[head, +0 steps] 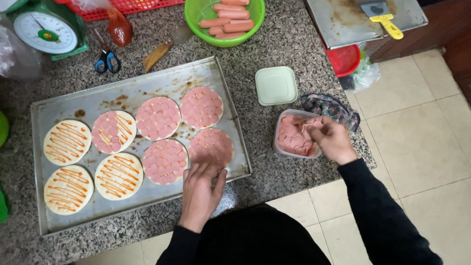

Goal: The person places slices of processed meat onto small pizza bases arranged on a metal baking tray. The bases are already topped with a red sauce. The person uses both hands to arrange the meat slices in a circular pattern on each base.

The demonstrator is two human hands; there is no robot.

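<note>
Eight rounds on the baking tray [73,105], four bare. I see the left hand [200,189] flat and empty on the near-right round [212,146]; right hand [332,139] pinching slices in the tub [294,136] at the worktop [294,44] edge. Risk: a snag tips it off.

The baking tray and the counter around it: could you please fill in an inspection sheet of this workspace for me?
Surface: speckled granite counter, stained metal baking tray lying on it.
Job's things: eight round dough bases; five covered with sausage slices, three with orange sauce only; clear tub of sausage slices.
Clutter: green bowl of whole sausages, pale green lid, scissors, kitchen scale, patterned cloth.
Hands: left hand on the nearest topped base; right hand reaching into the tub.
Cables: nothing seen.
Surroundings: tiled floor, second metal tray with yellow-handled scraper.
</note>
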